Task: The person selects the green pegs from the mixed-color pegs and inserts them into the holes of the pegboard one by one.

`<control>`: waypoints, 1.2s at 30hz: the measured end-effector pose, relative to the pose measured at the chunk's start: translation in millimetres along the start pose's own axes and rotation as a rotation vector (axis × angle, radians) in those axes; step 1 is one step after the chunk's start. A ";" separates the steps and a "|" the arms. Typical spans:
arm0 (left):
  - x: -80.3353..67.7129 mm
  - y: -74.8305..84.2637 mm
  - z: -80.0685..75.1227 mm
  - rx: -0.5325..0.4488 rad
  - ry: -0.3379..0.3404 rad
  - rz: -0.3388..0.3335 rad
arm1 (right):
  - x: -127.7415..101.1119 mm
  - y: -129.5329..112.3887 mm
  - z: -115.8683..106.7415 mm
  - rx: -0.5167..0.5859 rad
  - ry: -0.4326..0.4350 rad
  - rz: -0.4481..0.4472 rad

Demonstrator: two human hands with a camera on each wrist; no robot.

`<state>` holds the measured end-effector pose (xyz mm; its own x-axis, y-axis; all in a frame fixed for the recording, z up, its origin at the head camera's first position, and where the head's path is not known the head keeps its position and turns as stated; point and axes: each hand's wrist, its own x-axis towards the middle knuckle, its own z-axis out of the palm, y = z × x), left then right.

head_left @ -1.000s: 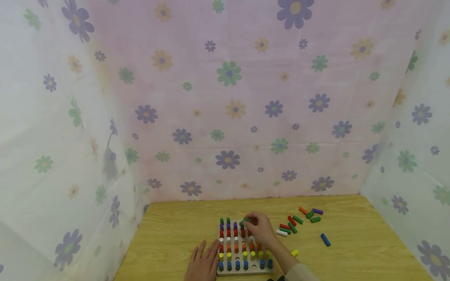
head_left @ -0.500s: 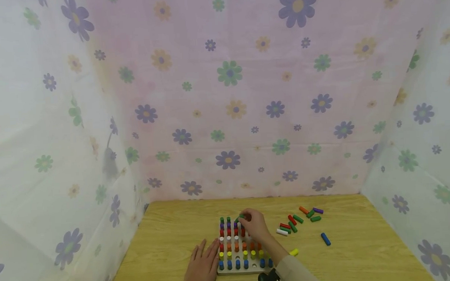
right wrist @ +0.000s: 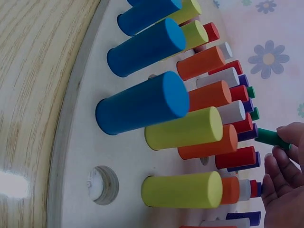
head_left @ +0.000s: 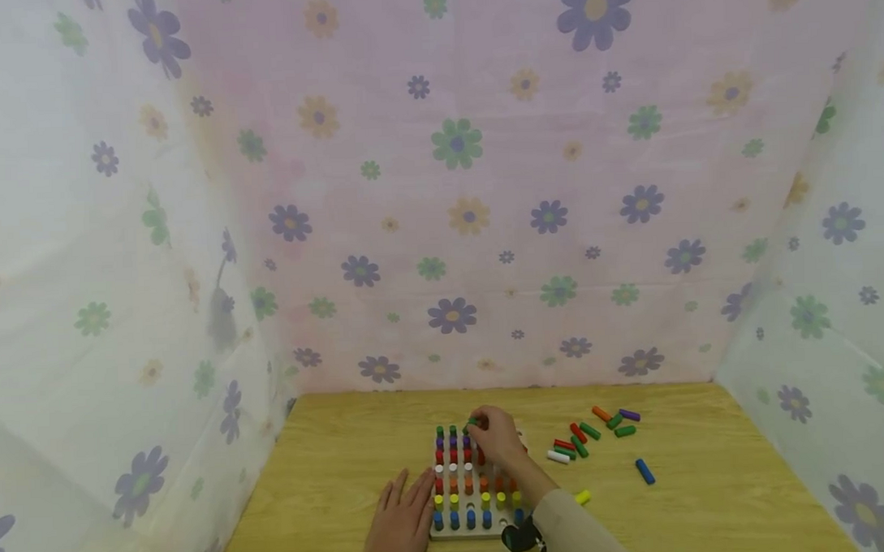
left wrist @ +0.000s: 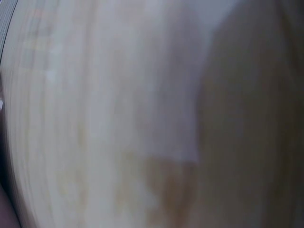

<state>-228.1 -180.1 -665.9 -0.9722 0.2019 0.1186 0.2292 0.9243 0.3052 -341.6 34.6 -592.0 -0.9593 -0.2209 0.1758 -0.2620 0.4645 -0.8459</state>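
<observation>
My right hand pinches a green peg between thumb and fingers at the back row of a wooden pegboard. The peg is tilted; whether its lower end sits in a hole is hard to tell. Two green pegs stand to its left in that row. In front of them are rows of purple, red, white, orange, yellow and blue pegs, partly hidden by the right hand. My left hand lies flat on the table, fingertips at the board's left edge. The left wrist view is a blur of pale wood.
Loose pegs lie on the wooden table right of the board: several green and red ones, a white peg, a blue peg and a yellow peg near the right forearm. Bare holes show in the board. Flowered cloth surrounds the table.
My right hand has shifted slightly left and back along the board, bringing the green peg to the third column of the back row. The left hand stays where it was.
</observation>
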 end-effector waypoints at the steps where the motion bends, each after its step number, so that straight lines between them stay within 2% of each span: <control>1: 0.3 0.4 -0.3 0.004 0.002 0.003 | 0.8 0.8 0.5 -0.007 0.004 -0.007; 7: 1.1 3.5 -2.4 0.017 0.006 0.016 | 2.9 3.9 3.5 -0.037 0.023 -0.002; 16: 0.1 4.3 -0.4 -0.001 0.005 0.001 | 6.2 4.6 10.3 -0.125 0.035 -0.007; 26: 0.3 2.3 4.1 -0.005 -0.001 -0.013 | 5.7 1.6 10.4 -0.132 0.009 0.020; 36: -1.2 3.8 5.4 -0.004 0.023 -0.018 | 7.1 9.1 12.8 -0.136 0.006 -0.035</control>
<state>-226.4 -175.2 -670.0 -0.9747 0.1781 0.1348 0.2123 0.9263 0.3112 -349.5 26.3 -604.8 -0.9498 -0.2341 0.2075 -0.3069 0.5690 -0.7629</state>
